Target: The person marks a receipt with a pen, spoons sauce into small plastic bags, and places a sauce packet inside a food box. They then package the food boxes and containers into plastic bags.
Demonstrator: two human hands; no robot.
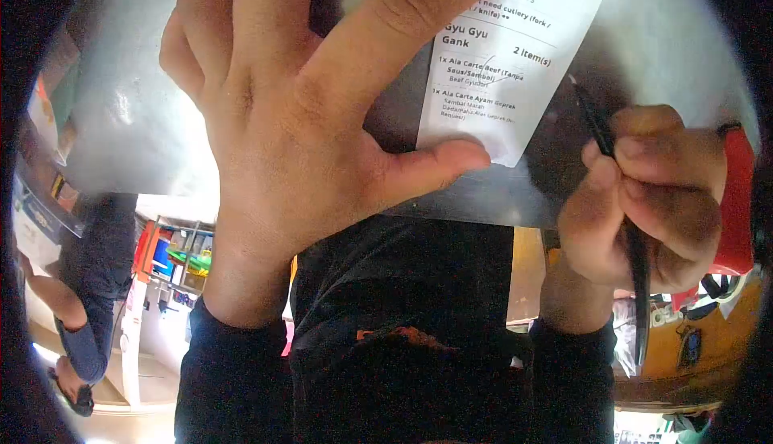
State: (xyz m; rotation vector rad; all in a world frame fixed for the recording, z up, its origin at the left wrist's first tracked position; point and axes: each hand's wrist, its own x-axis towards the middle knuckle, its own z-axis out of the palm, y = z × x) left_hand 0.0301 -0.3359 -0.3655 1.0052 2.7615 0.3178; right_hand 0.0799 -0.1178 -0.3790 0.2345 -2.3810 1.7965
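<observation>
A white printed receipt (483, 82) lies on a dark, shiny surface (483, 198) in front of me, with a thin pen stroke across its item lines. My left hand (298, 98) is spread with the palm down, its thumb and index finger resting on the receipt's lower and upper edges. To the right of the paper, my right hand (652, 194) is closed around a black pen (596, 122). The pen's tip points up and to the left, apart from the receipt. Whatever lies under my left palm is hidden.
A red object (737, 202) stands just beyond my right hand. Another person (88, 299) in dark clothes is at the far left. Beside that person are a rack with colourful items (181, 255) and a pale ledge. Cables lie at the lower right.
</observation>
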